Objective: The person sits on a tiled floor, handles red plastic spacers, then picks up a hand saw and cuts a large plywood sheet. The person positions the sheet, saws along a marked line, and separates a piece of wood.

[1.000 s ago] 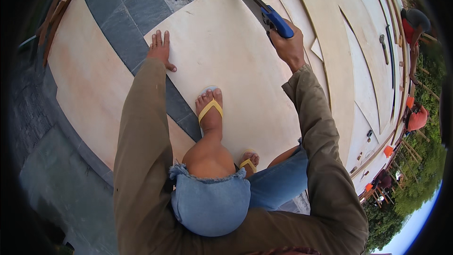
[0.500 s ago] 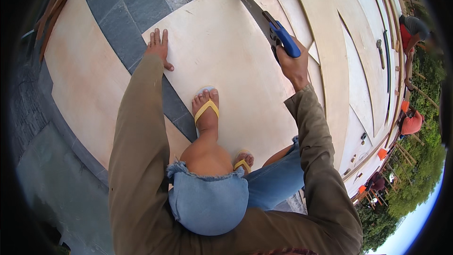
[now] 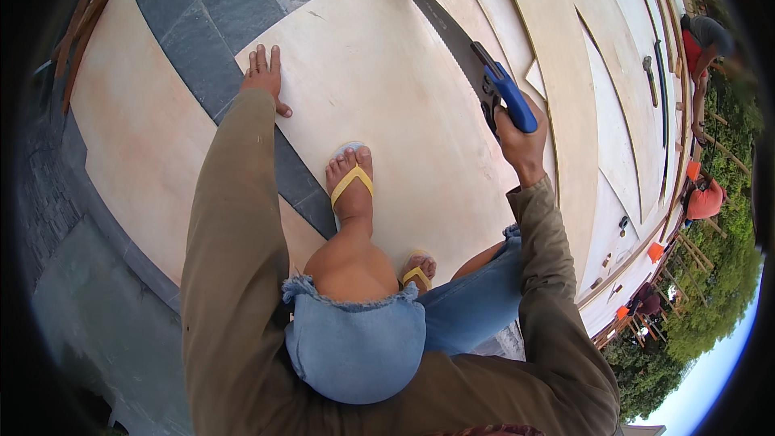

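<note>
My right hand point(image 3: 523, 139) is wrapped round the blue and black handle of a handsaw point(image 3: 440, 23). The saw's long blade lies along the right edge of a pale plywood sheet point(image 3: 379, 73), its teeth against that edge. Fingers spread, my left hand point(image 3: 263, 79) lies flat on the sheet's left edge. My foot point(image 3: 352, 182), in a yellow-strapped flip-flop, stands on the same sheet between my two arms, and the other foot point(image 3: 418, 268) shows lower down, partly hidden by my leg.
More plywood sheets point(image 3: 565, 73) lie overlapping on the right, with a hammer point(image 3: 651, 81) on them. Another sheet point(image 3: 137, 113) lies left, across dark floor tiles point(image 3: 202, 32). Other people point(image 3: 706, 48) bend over at the far right, near orange-red objects point(image 3: 655, 253) and trees.
My right hand has drawn the saw back toward me and slightly right, its blade sliding along the sheet's edge. My left hand stays pressed on the plywood.
</note>
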Demonstrator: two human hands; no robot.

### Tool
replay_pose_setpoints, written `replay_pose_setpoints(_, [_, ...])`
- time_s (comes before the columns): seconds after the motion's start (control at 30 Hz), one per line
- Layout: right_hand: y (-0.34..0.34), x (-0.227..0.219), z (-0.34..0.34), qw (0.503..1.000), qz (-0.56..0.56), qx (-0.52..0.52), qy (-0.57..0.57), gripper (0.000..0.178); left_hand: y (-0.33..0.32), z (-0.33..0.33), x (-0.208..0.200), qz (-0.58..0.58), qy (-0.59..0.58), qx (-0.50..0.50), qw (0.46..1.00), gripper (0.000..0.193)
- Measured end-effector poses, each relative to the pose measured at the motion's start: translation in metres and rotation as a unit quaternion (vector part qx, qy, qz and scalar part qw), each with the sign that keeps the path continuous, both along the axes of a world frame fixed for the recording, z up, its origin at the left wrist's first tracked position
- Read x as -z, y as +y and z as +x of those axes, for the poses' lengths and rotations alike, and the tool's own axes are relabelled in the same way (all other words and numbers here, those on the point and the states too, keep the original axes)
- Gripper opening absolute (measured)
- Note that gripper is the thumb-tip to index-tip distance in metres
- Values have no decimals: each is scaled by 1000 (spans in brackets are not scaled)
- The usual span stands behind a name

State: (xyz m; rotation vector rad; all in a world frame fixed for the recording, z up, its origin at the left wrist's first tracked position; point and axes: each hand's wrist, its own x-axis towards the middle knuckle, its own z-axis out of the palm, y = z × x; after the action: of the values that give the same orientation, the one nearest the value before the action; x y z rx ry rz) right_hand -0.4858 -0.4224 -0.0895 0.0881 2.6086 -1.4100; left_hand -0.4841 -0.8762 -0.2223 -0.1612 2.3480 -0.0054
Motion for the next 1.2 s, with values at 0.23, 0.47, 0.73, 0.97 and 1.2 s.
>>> replay_pose_setpoints(0.23, [2, 11, 1, 999, 12, 32, -24, 34, 2, 0, 5, -15, -19, 1, 1000, 158])
replay_pose_setpoints(0.47, [-14, 21, -25, 1000, 7, -16, 16, 32, 3, -2, 3, -36, -7, 21, 999, 159])
replay_pose_setpoints(0.73, [-36, 4, -30, 998, 53, 25, -24, 31, 7, -4, -1, -33, -23, 9, 999, 158])
replay_pose_setpoints(0.97, [-6, 16, 0, 999, 34, -14, 8, 34, 3, -3, -5, -16, -29, 22, 999, 157])
replay_pose_setpoints(1.2, [-35, 6, -29, 999, 55, 0, -5, 28, 3, -2, -4, -19, -8, 15, 1000, 153])
